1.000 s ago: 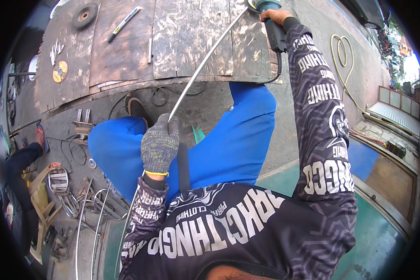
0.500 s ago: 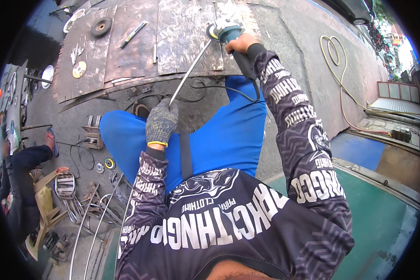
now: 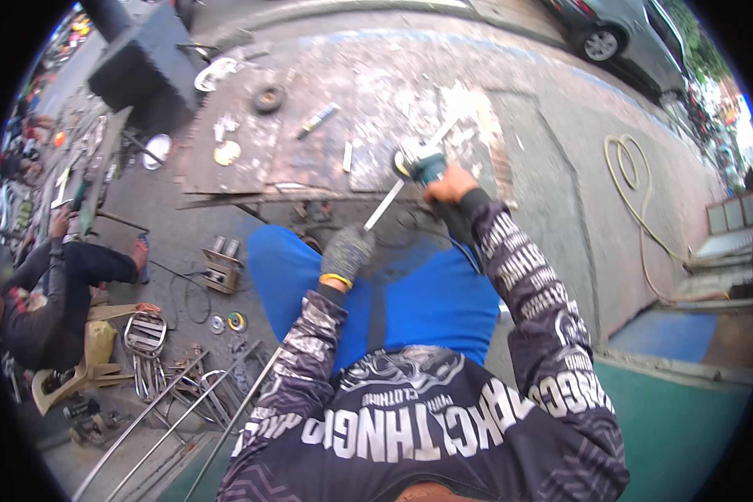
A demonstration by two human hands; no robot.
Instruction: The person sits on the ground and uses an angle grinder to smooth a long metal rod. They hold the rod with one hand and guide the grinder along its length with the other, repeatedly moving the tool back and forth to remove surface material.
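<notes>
My left hand, in a grey knit glove, grips a thin metal rod that slants up to the right onto a rusty steel plate. My bare right hand holds an angle grinder with a teal body, its disc against the rod over the plate. My knees in blue trousers are below both hands.
A grinding disc, a marker-like tool and small parts lie on the plate. A seated person is at left. Metal rods and wire frames lie on the ground. A yellow hose coils at right. A car stands at top right.
The view has pulled back and tilted, so the plate and hands sit lower in frame. My right hand with the grinder has come down the rod toward my left hand.
</notes>
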